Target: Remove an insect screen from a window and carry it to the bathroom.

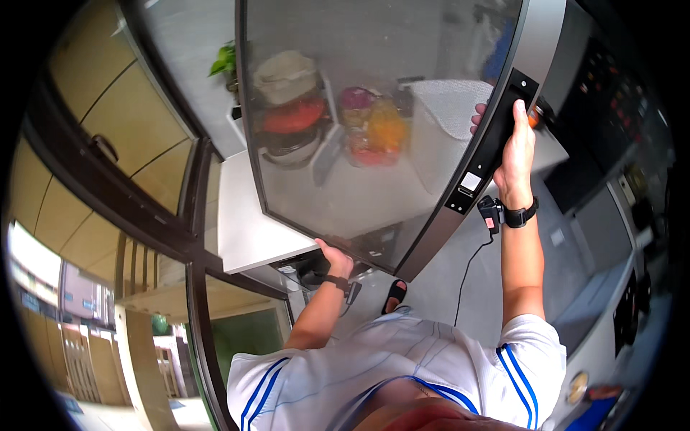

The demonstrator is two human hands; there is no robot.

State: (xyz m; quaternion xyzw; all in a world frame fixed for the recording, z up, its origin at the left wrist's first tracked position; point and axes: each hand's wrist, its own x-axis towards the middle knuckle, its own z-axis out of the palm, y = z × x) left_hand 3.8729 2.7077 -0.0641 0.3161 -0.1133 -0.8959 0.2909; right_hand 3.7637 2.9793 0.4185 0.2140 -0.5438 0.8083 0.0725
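Observation:
A large framed glass door panel [327, 197] stands tilted in front of me. My right hand [514, 154] grips its wide grey-brown side frame beside a black recessed lock plate [519, 90]. The thumb lies along the front, and fingertips show on the far side. At the panel's lower edge, my left hand [338, 262] holds the thin dark frame with its thumb up; its other fingers are mostly hidden. Each wrist wears a dark band with a small device; a black cable [463, 276] hangs from the right one.
Behind the glass, a white table [241, 212] bears a translucent bin [453, 108], stacked bowls [287, 118] and coloured bags [384, 133]. A brown window frame [169, 244] runs along the left. A potted plant [226, 61] stands at the back left. Grey counters [604, 223] line the right.

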